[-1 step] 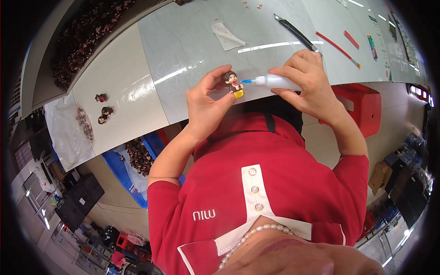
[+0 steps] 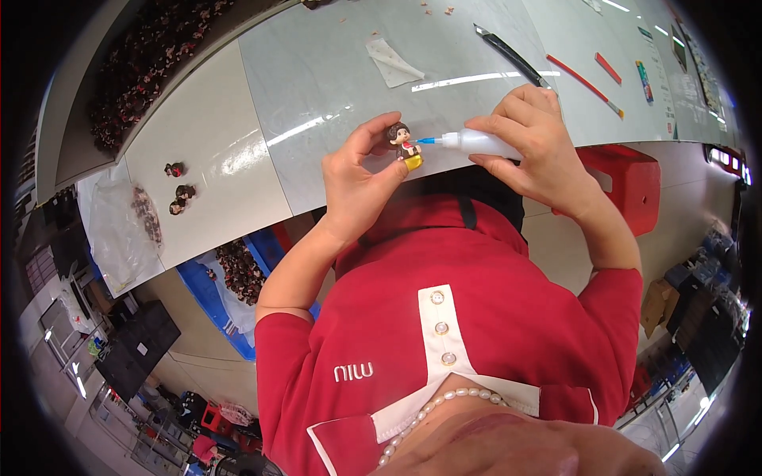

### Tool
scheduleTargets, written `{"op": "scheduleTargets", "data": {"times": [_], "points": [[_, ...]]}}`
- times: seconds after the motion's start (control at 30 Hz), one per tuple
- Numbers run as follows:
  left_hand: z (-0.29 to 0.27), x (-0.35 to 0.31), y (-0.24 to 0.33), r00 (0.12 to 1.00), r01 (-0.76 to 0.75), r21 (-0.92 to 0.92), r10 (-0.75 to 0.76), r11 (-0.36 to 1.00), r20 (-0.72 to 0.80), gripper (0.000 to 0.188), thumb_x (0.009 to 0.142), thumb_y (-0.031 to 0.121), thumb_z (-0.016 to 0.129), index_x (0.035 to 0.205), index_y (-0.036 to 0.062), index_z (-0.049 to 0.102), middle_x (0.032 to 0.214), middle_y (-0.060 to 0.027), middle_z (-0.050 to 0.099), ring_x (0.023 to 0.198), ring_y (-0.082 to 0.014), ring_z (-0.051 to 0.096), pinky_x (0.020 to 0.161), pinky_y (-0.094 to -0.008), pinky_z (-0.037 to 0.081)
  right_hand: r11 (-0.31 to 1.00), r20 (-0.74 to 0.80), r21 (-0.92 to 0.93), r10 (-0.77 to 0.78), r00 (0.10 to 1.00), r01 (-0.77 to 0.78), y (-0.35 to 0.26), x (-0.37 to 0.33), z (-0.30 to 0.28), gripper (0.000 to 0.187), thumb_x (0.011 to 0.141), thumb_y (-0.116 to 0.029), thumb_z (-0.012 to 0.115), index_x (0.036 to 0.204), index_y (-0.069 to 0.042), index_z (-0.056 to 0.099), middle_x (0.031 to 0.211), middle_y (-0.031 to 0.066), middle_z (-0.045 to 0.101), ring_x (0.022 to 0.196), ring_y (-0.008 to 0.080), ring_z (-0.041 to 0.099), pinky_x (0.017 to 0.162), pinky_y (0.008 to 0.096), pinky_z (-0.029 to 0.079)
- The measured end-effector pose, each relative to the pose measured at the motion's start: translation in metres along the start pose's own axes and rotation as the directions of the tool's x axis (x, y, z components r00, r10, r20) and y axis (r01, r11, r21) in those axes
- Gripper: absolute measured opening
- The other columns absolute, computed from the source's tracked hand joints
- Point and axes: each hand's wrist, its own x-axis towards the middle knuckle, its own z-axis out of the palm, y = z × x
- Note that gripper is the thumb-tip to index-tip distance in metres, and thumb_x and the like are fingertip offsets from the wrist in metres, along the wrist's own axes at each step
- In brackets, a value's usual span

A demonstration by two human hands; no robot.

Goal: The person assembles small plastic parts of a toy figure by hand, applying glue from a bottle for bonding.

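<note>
My left hand (image 2: 359, 176) holds a small figurine (image 2: 401, 136) upright between thumb and fingers, near the table's front edge. It has brown hair, a red front and a yellow base. In my right hand (image 2: 533, 143) lies a white squeeze bottle (image 2: 480, 143), tilted sideways, with my fingers and thumb around it. Its blue needle tip (image 2: 427, 140) points left and meets, or nearly meets, the figurine's front just under the head; exact contact is too small to tell.
Beyond my right hand lie a black utility knife (image 2: 512, 54) and a red paintbrush (image 2: 586, 86). A white scrap (image 2: 394, 63) is farther back. Loose small figures (image 2: 184, 194) and a plastic bag (image 2: 119, 230) sit at left. A blue crate (image 2: 208, 295) stands below; a red stool (image 2: 635, 190) is right.
</note>
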Motion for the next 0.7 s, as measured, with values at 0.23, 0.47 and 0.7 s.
{"op": "scheduleTargets", "data": {"times": [0.23, 0.47, 0.7], "points": [[0.000, 0.003, 0.001, 0.999, -0.047, 0.074, 0.047, 0.996, -0.006, 0.044, 0.071, 0.000, 0.068, 0.114, -0.0005, 0.058, 0.094, -0.0089, 0.067, 0.089, -0.0145, 0.065, 0.083, -0.0268, 0.050, 0.937, 0.197, -0.257, -0.190, 0.962, 0.238, -0.040, 0.044, -0.033, 0.012, 0.062, -0.007, 0.064, 0.073, -0.005, 0.060, 0.077, 0.0047, 0.053, 0.080, 0.0217, 0.048, 0.079, 0.0346, 0.034], [-0.010, -0.002, -0.007, 0.999, -0.013, -0.024, 0.012, 1.000, -0.051, 0.047, 0.073, -0.001, 0.070, 0.117, -0.0016, 0.054, 0.101, -0.0085, 0.064, 0.092, -0.0141, 0.062, 0.084, -0.0271, 0.049, 0.991, 0.076, -0.071, -0.110, 0.991, 0.116, -0.009, 0.039, -0.013, 0.014, 0.065, -0.011, 0.069, 0.077, -0.007, 0.064, 0.072, 0.0040, 0.052, 0.084, 0.0202, 0.049, 0.082, 0.0340, 0.033], [-0.011, 0.004, -0.008, 0.991, 0.110, -0.473, -0.059, 0.874, 0.122, 0.054, 0.076, 0.000, 0.071, 0.125, -0.0003, 0.046, 0.114, -0.0143, 0.059, 0.101, -0.0167, 0.057, 0.089, -0.0289, 0.047, 0.769, -0.005, 0.550, 0.393, 0.920, -0.326, 0.034, 0.017, 0.026, 0.028, 0.074, -0.013, 0.071, 0.098, -0.003, 0.061, 0.090, 0.0043, 0.064, 0.090, 0.0157, 0.056, 0.080, 0.0294, 0.045]]}}
